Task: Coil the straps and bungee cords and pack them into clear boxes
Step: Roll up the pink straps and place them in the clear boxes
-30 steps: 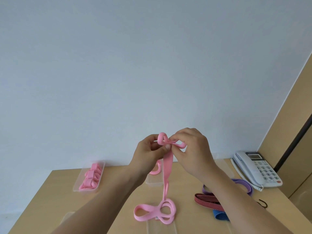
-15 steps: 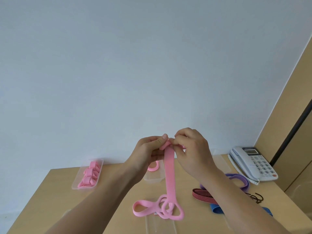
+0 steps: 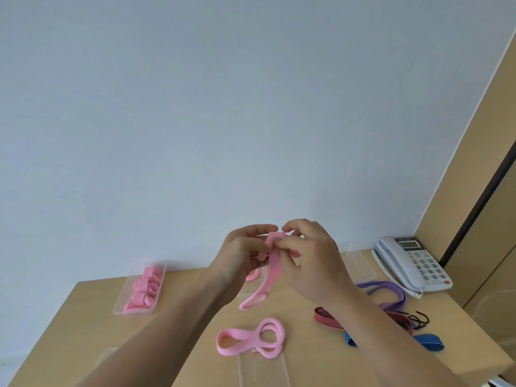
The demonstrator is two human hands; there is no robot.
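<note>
Lifted off the table (image 3: 83,317), the pink strap (image 3: 272,270) tail now hangs free.
Its top is pinched between the left hand (image 3: 243,255) and right hand (image 3: 312,263); wind tight, edges flush.

The place looked like an office. A corded desk telephone (image 3: 413,263), pale grey with a small display and a numbered keypad, sat at the far right corner of a light wood-laminate desk (image 3: 69,325), its handset in the cradle. The desk stood against a plain, pale blue-grey wall (image 3: 223,107). On the right rose tall panels (image 3: 480,135) in matching tan laminate, split by a dark strip; whether cabinet or door could not be told
</note>
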